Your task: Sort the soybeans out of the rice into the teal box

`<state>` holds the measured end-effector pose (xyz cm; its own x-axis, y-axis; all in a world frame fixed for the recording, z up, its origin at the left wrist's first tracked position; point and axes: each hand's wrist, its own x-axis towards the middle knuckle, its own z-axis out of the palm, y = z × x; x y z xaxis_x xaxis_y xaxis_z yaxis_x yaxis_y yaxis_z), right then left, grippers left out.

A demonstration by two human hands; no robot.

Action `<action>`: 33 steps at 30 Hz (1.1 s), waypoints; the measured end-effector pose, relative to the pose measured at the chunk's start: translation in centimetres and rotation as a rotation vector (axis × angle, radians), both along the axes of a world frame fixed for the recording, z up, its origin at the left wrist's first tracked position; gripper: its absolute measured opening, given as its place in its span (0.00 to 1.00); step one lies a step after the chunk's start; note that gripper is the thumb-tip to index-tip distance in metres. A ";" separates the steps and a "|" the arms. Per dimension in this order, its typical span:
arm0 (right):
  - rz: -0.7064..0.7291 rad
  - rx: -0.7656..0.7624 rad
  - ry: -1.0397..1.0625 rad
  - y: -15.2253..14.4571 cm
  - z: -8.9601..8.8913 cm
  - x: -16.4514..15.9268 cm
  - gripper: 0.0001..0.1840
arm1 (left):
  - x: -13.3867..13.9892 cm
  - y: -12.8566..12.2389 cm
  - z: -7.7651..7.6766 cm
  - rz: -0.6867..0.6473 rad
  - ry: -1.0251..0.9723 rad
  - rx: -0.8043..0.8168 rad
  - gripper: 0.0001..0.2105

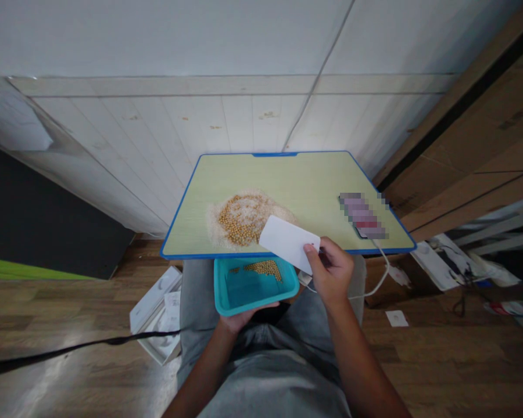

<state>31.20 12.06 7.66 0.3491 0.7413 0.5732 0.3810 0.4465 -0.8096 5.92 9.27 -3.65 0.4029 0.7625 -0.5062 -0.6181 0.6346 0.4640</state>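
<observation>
My right hand (331, 270) pinches a white card (287, 241) between thumb and fingers, its far corner beside a pile of grain on the table. The pile mixes round yellow soybeans (233, 223) with white rice (218, 229). Below the table's front edge, my left hand (244, 316) holds a turquoise plastic tub (230, 302) from underneath, most of its fingers hidden. Some soybeans (265, 268) lie in the tub, gathered toward its far right side.
The small table (314, 174) has a blue rim and stands against a white wall. At its right lies a phone (361, 217), blurred out, with a white cable (386, 270) hanging over the edge. An open white box (161, 313) sits on the floor at left.
</observation>
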 end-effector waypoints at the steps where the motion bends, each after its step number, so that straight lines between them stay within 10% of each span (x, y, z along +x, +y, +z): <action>1: 0.007 0.003 -0.014 -0.1 0.0 -0.1 0.20 | 0.0 0.0 0.0 -0.004 -0.002 -0.002 0.37; 14: -0.171 -0.050 -0.008 -0.3 -2.3 0.6 0.21 | 0.5 -0.3 1.2 0.064 0.012 -0.091 0.36; 33: 0.009 -0.011 -0.115 3.0 0.7 -0.6 0.23 | 0.2 -0.1 1.2 0.074 -0.014 -0.093 0.35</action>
